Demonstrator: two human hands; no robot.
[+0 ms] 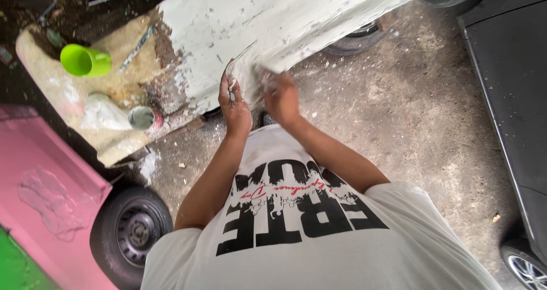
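Observation:
My left hand holds a thin flat plate or scraper smeared with white filler, upright in front of my chest. My right hand is closed on a second small tool, blurred by motion, and presses against the plate's right side. Both hands are dusted white. Just beyond them lies a white, filler-coated vehicle panel with chipped patches. My white printed shirt fills the lower view.
A lime-green cup and an open tin sit on a cream, stained surface at left, beside a white bag. A pink vehicle body with a black wheel stands lower left. A dark car borders the right; concrete floor between.

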